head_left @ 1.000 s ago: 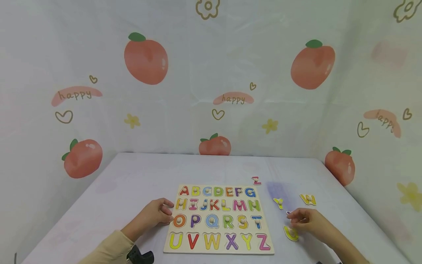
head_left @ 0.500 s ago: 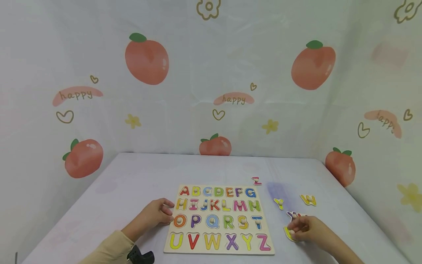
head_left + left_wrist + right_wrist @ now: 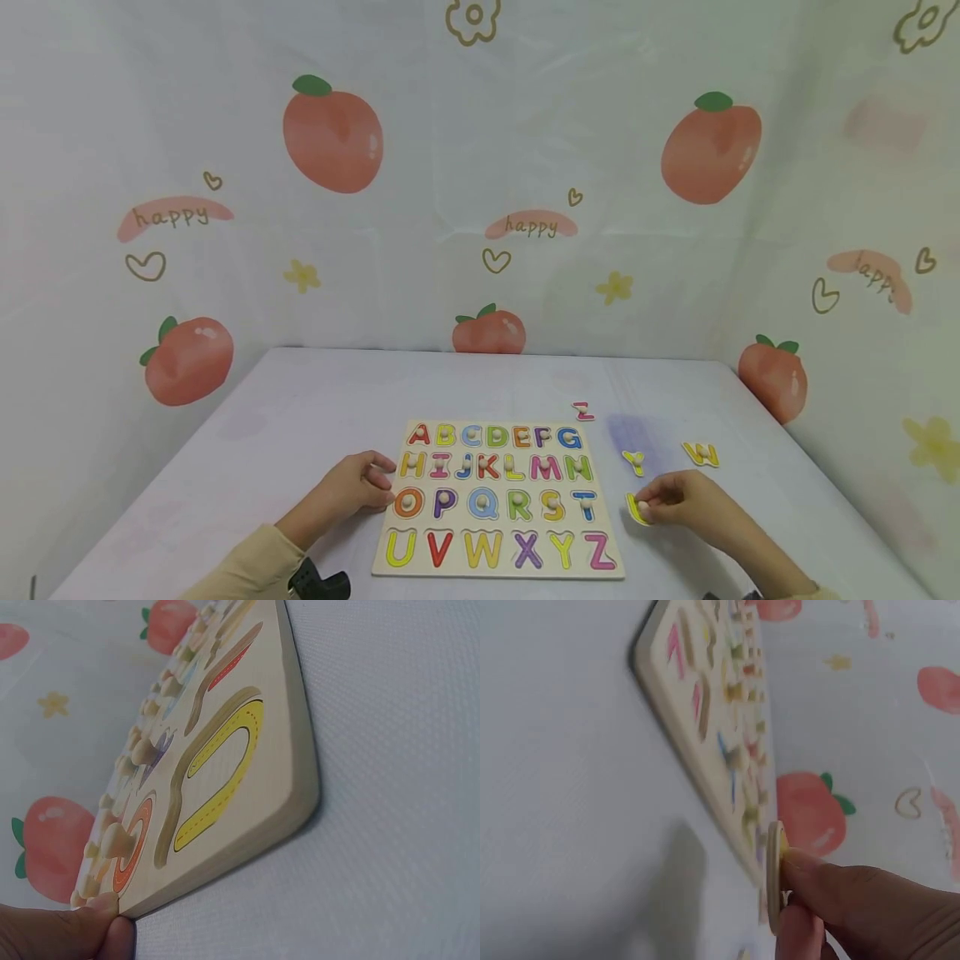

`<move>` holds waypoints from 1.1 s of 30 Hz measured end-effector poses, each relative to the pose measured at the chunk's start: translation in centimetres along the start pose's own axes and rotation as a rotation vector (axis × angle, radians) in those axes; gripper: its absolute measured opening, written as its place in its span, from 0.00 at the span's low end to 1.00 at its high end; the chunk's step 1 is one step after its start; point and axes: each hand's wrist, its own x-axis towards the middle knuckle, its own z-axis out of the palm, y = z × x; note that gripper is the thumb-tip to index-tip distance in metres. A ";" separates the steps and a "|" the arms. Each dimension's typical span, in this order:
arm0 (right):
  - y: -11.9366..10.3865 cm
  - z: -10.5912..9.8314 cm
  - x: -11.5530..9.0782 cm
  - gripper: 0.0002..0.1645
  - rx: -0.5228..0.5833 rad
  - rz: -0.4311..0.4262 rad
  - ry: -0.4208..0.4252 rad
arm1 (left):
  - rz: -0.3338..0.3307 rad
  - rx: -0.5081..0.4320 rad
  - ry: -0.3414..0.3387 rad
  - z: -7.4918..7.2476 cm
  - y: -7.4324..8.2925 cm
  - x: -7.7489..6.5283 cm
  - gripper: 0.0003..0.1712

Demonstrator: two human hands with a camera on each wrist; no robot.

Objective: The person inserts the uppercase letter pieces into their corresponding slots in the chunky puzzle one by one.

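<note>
A wooden alphabet puzzle board (image 3: 495,573) lies on the table, knobbed letters in its upper three rows and a bottom row of recesses printed U to Z. At its left edge, near the O, my left hand (image 3: 358,485) holds the board between thumb and fingers. My right hand (image 3: 686,502) pinches a yellow letter U piece (image 3: 634,510) by its knob, right of the board. In the right wrist view the U piece (image 3: 773,877) hangs on edge above the cloth. The purple and red pieces seen earlier are hidden behind the right hand.
A yellow Y piece (image 3: 634,462) and an orange-yellow W piece (image 3: 701,454) lie beyond the right hand. Behind the board's back right corner is a pink-red Z piece (image 3: 582,411). A peach-printed curtain (image 3: 420,275) closes off the table's back.
My right hand came down to the yellow U piece, took it by the knob and lifted it left toward the board. The left hand stays put on the board's edge.
</note>
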 end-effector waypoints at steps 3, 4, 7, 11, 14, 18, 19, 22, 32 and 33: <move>-1.3 0.5 0.4 0.13 0.031 -0.063 -0.009 | -0.001 0.002 -0.001 0.0 0.0 0.1 0.24; -1.8 0.8 0.6 0.13 0.039 -0.088 -0.015 | 0.001 0.001 -0.002 0.0 -0.1 0.1 0.24; -3.2 1.7 1.1 0.13 0.059 -0.138 -0.026 | 0.001 -0.001 -0.001 0.1 -0.2 0.1 0.24; -5.1 3.4 1.8 0.12 0.077 -0.184 -0.041 | -0.005 -0.005 0.001 0.1 -0.3 0.1 0.24; -6.4 4.8 2.3 0.11 0.092 -0.222 -0.065 | -0.005 -0.005 0.001 0.1 -0.3 0.1 0.23; -8.0 6.7 3.0 0.09 0.086 -0.287 -0.096 | 0.000 -0.003 0.000 0.0 -0.3 0.2 0.23; -8.4 7.2 3.2 0.08 0.082 -0.302 -0.103 | 0.000 -0.005 0.000 0.0 -0.3 0.2 0.23; -9.8 8.6 3.3 0.06 0.065 -0.341 -0.121 | -0.002 -0.005 0.001 0.0 -0.3 0.1 0.23; -13.7 12.6 3.6 0.06 0.117 -0.369 -0.226 | -0.014 -0.008 -0.006 -0.1 -0.1 0.1 0.23; -14.0 13.0 3.7 0.06 0.123 -0.374 -0.233 | -0.016 -0.010 -0.008 -0.1 -0.1 0.1 0.23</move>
